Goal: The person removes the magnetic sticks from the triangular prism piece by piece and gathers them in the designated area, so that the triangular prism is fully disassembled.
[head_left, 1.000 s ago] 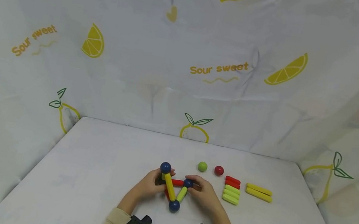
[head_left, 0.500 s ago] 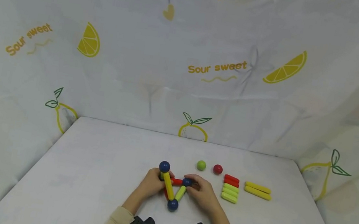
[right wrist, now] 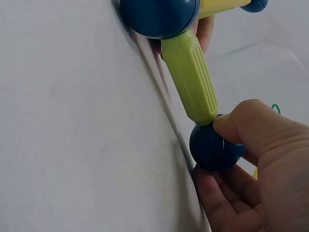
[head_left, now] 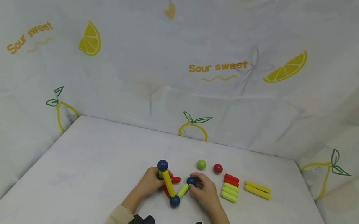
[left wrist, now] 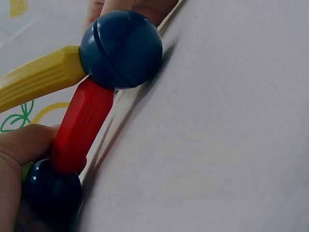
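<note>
My left hand (head_left: 149,182) grips the left side of a ball-and-stick frame. In the left wrist view its thumb lies against a red stick (left wrist: 83,126) and a dark blue ball (left wrist: 53,191). A yellow stick (head_left: 168,184) rises from the front blue ball (head_left: 174,201) to a raised blue ball (head_left: 162,165). My right hand (head_left: 205,194) pinches another blue ball (right wrist: 215,147) between thumb and fingers; a light green stick (right wrist: 189,77) joins it to the front ball. Another red stick (head_left: 176,179) points from the left hand toward this pinched ball, with a gap between them.
Behind the hands lie a green ball (head_left: 201,164) and a red ball (head_left: 218,168). To the right are red sticks (head_left: 231,180), light green sticks (head_left: 230,192) and yellow sticks (head_left: 257,190). A printed cloth (head_left: 135,82) hangs behind the white table (head_left: 88,160).
The pinched blue ball has come away from the red stick's end, moving slightly right with my right hand. The green stick has swung with it. My left hand keeps its grip.
</note>
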`<state>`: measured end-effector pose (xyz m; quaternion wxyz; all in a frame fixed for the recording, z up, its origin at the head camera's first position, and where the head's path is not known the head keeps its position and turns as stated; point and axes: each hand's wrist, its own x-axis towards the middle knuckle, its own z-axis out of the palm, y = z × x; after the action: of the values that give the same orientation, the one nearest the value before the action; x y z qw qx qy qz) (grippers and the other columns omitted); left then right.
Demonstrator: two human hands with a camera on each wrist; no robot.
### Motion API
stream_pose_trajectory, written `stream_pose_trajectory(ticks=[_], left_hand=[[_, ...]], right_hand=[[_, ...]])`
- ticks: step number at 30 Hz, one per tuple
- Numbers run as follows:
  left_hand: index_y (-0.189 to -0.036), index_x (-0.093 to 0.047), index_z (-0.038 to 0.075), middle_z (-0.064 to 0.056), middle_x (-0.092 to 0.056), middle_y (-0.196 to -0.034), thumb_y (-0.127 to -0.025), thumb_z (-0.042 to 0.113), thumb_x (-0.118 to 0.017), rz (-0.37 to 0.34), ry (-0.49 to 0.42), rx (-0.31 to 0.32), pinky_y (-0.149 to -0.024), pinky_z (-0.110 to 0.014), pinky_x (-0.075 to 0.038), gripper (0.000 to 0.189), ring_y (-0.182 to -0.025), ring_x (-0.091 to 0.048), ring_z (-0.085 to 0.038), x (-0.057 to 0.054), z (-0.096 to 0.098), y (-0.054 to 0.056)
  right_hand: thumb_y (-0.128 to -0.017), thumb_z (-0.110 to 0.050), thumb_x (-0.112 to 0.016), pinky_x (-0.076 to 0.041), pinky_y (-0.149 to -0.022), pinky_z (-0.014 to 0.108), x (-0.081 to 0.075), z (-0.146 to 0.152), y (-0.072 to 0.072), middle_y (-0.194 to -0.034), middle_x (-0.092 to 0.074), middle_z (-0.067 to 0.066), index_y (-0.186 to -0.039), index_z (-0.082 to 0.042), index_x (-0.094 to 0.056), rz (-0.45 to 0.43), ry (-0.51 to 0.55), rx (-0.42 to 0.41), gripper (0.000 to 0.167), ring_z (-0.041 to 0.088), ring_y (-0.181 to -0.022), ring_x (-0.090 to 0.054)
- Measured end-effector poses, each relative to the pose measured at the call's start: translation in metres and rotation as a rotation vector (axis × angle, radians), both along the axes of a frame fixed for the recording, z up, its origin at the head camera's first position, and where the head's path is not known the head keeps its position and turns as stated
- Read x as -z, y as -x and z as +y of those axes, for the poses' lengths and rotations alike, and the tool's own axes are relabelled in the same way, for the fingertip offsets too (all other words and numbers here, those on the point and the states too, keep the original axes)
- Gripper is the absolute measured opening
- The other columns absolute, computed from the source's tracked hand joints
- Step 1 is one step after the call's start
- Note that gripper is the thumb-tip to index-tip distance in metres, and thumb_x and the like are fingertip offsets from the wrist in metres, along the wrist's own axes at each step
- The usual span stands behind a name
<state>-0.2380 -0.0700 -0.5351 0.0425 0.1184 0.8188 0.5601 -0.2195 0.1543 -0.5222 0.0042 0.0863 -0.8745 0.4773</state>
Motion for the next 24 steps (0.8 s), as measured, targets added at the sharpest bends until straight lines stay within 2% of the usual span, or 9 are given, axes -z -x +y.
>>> stream_pose_trajectory(ticks=[3, 9, 14, 19, 24], left_hand=[[-0.097, -0.07, 0.018, 0.001, -0.068, -0.097, -0.084, 0.019, -0.069, -0.021, -0.019, 0.008, -0.084, -0.032, -0.05, 0.013, -0.086, -0.058, -0.015, 0.0002, -0.0009, -0.0012], [-0.098, -0.069, 0.019, 0.001, -0.068, -0.098, -0.085, 0.018, -0.068, -0.01, -0.016, 0.013, -0.086, -0.033, -0.05, 0.013, -0.086, -0.059, -0.014, 0.001, -0.0005, -0.0002], [-0.098, -0.069, 0.02, 0.001, -0.069, -0.101, -0.085, 0.019, -0.068, 0.002, 0.002, 0.002, -0.09, -0.036, -0.05, 0.014, -0.09, -0.059, -0.014, 0.0018, 0.0002, 0.0009], [-0.1, -0.068, 0.022, 0.002, -0.068, -0.103, -0.086, 0.02, -0.067, 0.009, 0.008, 0.0, -0.092, -0.037, -0.049, 0.014, -0.093, -0.059, -0.014, 0.004, 0.0004, -0.0001], [-0.103, -0.068, 0.019, 0.0, -0.068, -0.105, -0.086, 0.017, -0.067, 0.002, -0.019, 0.003, -0.093, -0.038, -0.049, 0.017, -0.095, -0.059, -0.015, 0.0041, -0.0003, -0.001]], right_hand=[[-0.083, -0.007, -0.07, -0.054, -0.089, 0.033, 0.0013, 0.001, 0.0006, -0.117, -0.063, 0.005, -0.115, -0.013, -0.063, -0.003, -0.001, 0.051, 0.033, 0.02, -0.104, -0.061], [-0.085, -0.011, -0.069, -0.055, -0.087, 0.031, 0.0022, 0.0023, 0.0035, -0.113, -0.065, 0.006, -0.116, -0.013, -0.062, -0.026, 0.03, 0.098, 0.032, 0.02, -0.101, -0.062], [-0.087, -0.013, -0.067, -0.052, -0.092, 0.038, 0.0024, 0.0051, 0.0056, -0.124, -0.06, 0.011, -0.121, -0.013, -0.059, -0.034, 0.028, 0.203, 0.035, 0.026, -0.111, -0.06], [-0.088, -0.01, -0.065, -0.05, -0.095, 0.045, 0.0006, 0.0086, 0.0046, -0.13, -0.055, 0.016, -0.123, -0.008, -0.057, 0.017, -0.01, 0.327, 0.036, 0.032, -0.115, -0.057], [-0.089, -0.009, -0.063, -0.048, -0.097, 0.045, -0.0025, 0.0085, 0.0053, -0.13, -0.054, 0.019, -0.125, -0.004, -0.056, 0.035, -0.04, 0.366, 0.037, 0.034, -0.118, -0.055]])
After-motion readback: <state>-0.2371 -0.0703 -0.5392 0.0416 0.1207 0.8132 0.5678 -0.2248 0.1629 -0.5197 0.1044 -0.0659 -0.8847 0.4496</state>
